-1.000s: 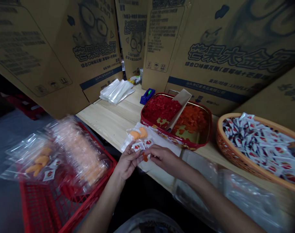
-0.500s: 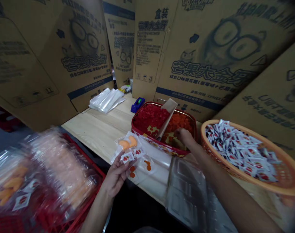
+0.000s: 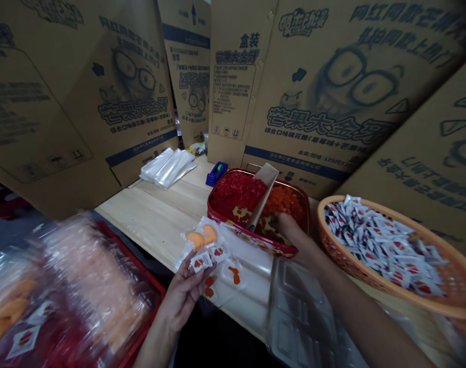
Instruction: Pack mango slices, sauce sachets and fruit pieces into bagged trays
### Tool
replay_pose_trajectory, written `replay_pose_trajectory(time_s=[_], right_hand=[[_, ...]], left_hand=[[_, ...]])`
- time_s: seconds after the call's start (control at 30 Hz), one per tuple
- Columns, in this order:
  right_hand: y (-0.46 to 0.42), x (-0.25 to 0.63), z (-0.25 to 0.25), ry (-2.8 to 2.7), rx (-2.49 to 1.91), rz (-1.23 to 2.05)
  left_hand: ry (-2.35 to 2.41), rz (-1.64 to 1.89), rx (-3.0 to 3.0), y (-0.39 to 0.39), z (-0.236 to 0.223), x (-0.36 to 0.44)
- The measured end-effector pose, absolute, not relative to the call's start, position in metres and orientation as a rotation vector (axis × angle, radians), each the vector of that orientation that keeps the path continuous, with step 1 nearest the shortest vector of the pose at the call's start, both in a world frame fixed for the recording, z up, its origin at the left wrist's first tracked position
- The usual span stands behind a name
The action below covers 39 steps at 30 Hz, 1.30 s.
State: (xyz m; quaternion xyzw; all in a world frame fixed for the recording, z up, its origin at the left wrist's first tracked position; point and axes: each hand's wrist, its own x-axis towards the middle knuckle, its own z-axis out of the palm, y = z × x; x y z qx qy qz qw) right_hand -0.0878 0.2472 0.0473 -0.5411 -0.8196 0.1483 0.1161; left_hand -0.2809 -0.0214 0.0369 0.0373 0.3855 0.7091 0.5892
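Reaching into the right side of the red tin (image 3: 288,250) with your right hand (image 3: 292,230), you seem to be picking from the orange pieces (image 3: 284,202); its fingertips are hidden, so I cannot tell whether they pinch anything. The move probably calls for a light grip, as the pieces look thin and soft. Your left hand (image 3: 182,295) pinches a printed white sachet (image 3: 201,261) between thumb and fingers, on the table's near edge, beside two smooth, curved orange shapes (image 3: 196,240) in crinkly clear film. A stiff cardboard divider (image 3: 264,191) separates crumbly-looking red pieces (image 3: 238,189) on the left. To the right, glossy sachets (image 3: 382,245) fill a perforated plastic basket (image 3: 371,292).
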Motion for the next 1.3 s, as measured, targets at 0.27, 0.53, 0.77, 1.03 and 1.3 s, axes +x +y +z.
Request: replay_pose_trajectory(time_s=[0.27,0.53,0.77,1.03,1.3], right_hand=[[0.234,-0.159,0.102,-2.693,-1.226,0.198],[0.215,-0.232,0.077,-2.972,-1.356,0.283],[0.216,-0.225,0.077,-3.024,-1.375,0.236],[0.201,-0.199,0.101,-2.797,-1.283,0.101],[0.11,-0.131,0.105,-2.666,-0.736,1.052]], left_hand=[[0.888,1.654,0.1,-0.021,0.033,-0.282],[0.862,1.684,0.087,-0.026,0.032,-0.281],[0.869,1.676,0.081,-0.028,0.035,-0.283],[0.857,1.667,0.104,-0.029,0.033,-0.28],[0.827,1.651,0.143,-0.03,0.038,-0.272]])
